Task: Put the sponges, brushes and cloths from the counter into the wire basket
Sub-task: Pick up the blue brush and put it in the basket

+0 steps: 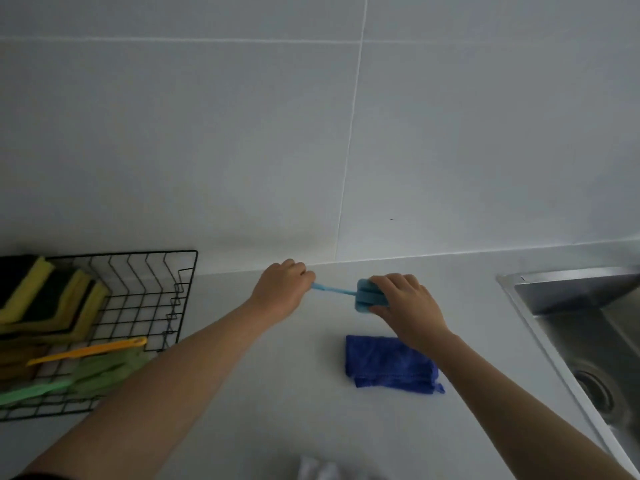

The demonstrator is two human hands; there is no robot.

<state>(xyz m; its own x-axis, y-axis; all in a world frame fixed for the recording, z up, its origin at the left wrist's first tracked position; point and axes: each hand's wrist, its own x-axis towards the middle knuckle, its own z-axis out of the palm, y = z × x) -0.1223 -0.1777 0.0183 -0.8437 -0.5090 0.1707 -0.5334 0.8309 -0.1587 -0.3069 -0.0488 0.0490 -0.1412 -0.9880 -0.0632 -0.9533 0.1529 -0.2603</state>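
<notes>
The basket (156,252) already held sponges (45,296) — left grip (282,289) and right grip (403,299) both clasped the brush (334,291), and the cloth (388,363) lay untouched on the tabletop (277,393).

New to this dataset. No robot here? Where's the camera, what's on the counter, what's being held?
No robot: these are a person's two bare hands, filmed by one wide-angle camera worn on the head, looking forward and down. The left hand grips the handle of a blue brush; the right hand holds its spongy head. On the counter a blue cloth lies beside the right forearm. At left, the wire basket already holds sponges, an orange brush and a green cloth. A sink is at right.
</notes>
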